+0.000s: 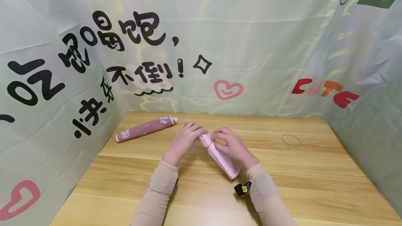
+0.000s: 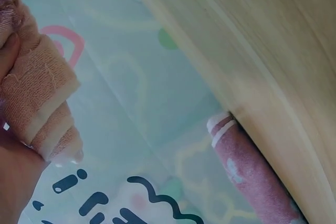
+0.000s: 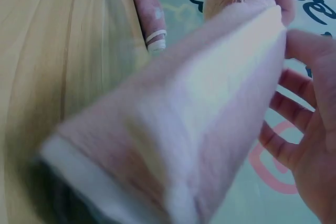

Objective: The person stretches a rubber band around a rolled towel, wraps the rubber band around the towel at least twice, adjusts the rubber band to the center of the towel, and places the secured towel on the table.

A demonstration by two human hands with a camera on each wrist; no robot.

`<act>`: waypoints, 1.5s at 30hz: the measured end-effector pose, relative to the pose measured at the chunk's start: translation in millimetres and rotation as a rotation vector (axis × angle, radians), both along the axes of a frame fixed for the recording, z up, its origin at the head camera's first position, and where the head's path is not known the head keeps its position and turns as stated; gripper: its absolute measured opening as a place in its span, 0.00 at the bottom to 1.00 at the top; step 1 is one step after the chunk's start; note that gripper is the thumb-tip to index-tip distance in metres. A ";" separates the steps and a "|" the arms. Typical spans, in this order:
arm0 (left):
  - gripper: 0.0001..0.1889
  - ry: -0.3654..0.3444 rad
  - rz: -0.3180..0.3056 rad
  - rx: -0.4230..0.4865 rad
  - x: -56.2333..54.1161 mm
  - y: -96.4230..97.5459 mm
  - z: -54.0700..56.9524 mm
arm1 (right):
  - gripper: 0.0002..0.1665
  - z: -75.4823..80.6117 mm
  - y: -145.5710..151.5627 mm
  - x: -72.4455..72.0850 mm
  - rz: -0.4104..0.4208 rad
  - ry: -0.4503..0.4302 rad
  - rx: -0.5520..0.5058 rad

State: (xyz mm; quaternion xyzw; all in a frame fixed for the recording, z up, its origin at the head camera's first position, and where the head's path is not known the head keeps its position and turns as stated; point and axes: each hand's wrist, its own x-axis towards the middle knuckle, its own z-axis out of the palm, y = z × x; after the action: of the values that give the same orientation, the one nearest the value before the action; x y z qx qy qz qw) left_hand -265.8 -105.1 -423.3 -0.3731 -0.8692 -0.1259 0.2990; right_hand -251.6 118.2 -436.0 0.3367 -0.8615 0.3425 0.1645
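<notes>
A light pink rolled towel (image 1: pixel 223 160) slants over the table between my two hands. My left hand (image 1: pixel 186 138) grips it near its far end; in the left wrist view, the layered end of this towel (image 2: pixel 44 72) sticks out past the thumb. Round its upper part runs a thin rubber band (image 1: pixel 209 144). My right hand (image 1: pixel 233 145) is bent at the towel's side, thumb and forefinger pinching at the band. In the right wrist view the wider end of the towel points toward the camera, slightly blurred, with the other right fingers (image 3: pixel 296 111) behind it.
A darker pink rolled towel (image 1: pixel 147 128) with white patterns lies at the table's back left. One loose rubber band (image 1: pixel 291 140) lies at the right on the wooden table (image 1: pixel 314 184). Printed cloth (image 1: pixel 267 44) hangs around the table's back and sides.
</notes>
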 end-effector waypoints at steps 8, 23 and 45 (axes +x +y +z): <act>0.12 -0.025 -0.011 0.055 -0.4 -2.3 3.7 | 0.11 3.8 1.2 2.3 0.045 -0.089 0.007; 0.13 0.052 0.033 0.078 -0.5 -9.1 6.2 | 0.16 5.3 3.8 1.8 -0.024 -0.158 -0.079; 0.15 0.100 0.042 0.060 -1.7 -3.0 3.2 | 0.24 2.5 7.6 -1.6 -0.029 -0.448 -0.030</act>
State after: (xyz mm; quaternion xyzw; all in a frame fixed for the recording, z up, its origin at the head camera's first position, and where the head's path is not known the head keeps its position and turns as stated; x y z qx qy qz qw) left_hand -267.5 -108.1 -420.1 -0.3515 -0.8566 -0.1270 0.3559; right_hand -253.3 125.8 -433.5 0.2372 -0.8762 0.4190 -0.0213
